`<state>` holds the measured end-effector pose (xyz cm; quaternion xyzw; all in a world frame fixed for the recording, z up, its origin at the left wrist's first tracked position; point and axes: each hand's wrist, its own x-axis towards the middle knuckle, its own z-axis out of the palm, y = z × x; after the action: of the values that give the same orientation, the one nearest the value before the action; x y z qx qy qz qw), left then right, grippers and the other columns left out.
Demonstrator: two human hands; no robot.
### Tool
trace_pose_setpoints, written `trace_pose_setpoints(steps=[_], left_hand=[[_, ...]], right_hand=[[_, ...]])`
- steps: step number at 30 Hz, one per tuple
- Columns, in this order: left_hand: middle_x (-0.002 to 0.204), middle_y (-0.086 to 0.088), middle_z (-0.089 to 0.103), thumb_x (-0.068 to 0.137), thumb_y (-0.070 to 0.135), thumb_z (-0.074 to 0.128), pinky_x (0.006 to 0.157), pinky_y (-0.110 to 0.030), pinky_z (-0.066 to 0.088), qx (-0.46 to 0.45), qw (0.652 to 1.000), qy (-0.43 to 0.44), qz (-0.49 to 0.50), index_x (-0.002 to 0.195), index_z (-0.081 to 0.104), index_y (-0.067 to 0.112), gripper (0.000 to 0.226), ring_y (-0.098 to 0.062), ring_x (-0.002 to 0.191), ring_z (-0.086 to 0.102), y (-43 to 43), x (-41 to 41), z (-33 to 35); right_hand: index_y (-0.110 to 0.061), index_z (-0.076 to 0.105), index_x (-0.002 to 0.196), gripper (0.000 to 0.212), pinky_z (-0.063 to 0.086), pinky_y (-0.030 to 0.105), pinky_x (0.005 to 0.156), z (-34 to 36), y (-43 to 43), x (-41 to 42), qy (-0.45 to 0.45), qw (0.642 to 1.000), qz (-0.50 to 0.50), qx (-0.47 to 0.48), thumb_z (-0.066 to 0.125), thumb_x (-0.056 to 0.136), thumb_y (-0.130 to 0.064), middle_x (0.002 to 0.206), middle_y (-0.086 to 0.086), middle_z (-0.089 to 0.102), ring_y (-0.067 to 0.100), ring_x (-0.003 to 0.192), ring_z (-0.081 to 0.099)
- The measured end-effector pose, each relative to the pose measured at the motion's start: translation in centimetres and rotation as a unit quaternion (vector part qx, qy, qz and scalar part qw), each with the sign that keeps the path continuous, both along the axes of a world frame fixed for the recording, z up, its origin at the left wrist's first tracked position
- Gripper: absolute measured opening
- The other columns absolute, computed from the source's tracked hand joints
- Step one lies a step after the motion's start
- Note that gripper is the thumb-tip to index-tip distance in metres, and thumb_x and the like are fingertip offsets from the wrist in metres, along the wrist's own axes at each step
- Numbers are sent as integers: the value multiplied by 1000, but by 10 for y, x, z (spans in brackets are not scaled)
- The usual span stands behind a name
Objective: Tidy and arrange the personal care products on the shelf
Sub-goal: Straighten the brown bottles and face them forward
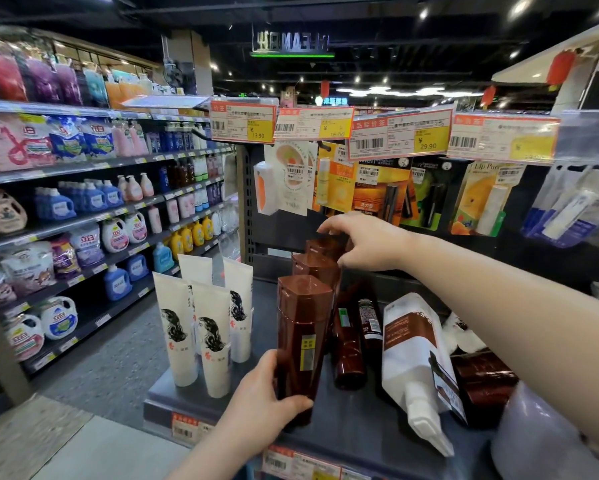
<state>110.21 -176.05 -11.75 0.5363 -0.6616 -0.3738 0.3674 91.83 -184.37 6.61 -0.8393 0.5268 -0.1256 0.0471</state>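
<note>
On the dark shelf, three brown bottles stand upright in a row running away from me. My left hand grips the base of the front brown bottle. My right hand reaches over the back brown bottle, fingertips on its cap. The middle brown bottle stands between them. Two dark brown bottles lie tipped over just to the right. A white refill pouch lies flat beside them.
Several white tubes stand upside down at the shelf's left end. Lip balm cards and price tags hang above the shelf. A pale round container sits at the front right. An aisle with detergent shelves runs on the left.
</note>
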Motion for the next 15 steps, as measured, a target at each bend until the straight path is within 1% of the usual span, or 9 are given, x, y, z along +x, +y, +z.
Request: trace_pose_setpoints(steps=[2,3,6,8,10,12,15], left_hand=[[98,26,61,68,25,77,67,-4,42,0,1000,-3,-1,102,46,41,49,15,90,55,-1,0,1],[99,25,61,68,25,76,67,-4,41,-2,1000,-5,0,104,46,40,50,14,90,54,-1,0,2],[99,26,59,69,25,76,65,-2,41,-3,1000,-9,2,106,44,41,51,15,90,53,-2,-1,3],[98,28,58,69,25,76,62,-1,41,0,1000,-8,1,101,43,45,49,17,89,52,-1,-1,4],[100,28,58,69,26,75,64,-1,40,-2,1000,-13,2,99,42,47,49,18,90,50,-1,-1,3],[102,27,59,69,28,75,65,-1,40,-5,1000,-16,4,98,41,47,49,17,91,51,-1,-1,1],[99,28,58,68,29,75,66,2,39,-9,1000,-18,6,95,42,47,47,18,91,51,0,-1,-2]], right_hand=[[-24,35,141,71,42,30,98,-3,-6,3,43,999,-1,18,71,80,-17,137,5,41,22,121,45],[-24,32,143,75,42,32,102,-4,-9,3,59,998,-3,20,72,79,-20,140,6,40,24,125,43],[-27,26,146,82,40,38,105,-5,-17,4,92,995,-21,12,73,78,-28,144,8,35,28,129,40],[-27,27,145,80,42,37,102,-5,-21,5,111,993,-33,2,72,79,-34,141,9,36,29,125,43],[-25,36,141,69,43,33,96,-6,-23,7,110,994,-21,10,69,81,-37,133,9,41,27,118,48],[-20,43,136,58,43,28,90,-8,-25,9,82,996,-2,23,66,84,-34,128,8,49,24,112,51],[-16,47,133,52,40,23,84,-11,-27,13,38,999,5,31,64,86,-29,125,5,57,20,110,54]])
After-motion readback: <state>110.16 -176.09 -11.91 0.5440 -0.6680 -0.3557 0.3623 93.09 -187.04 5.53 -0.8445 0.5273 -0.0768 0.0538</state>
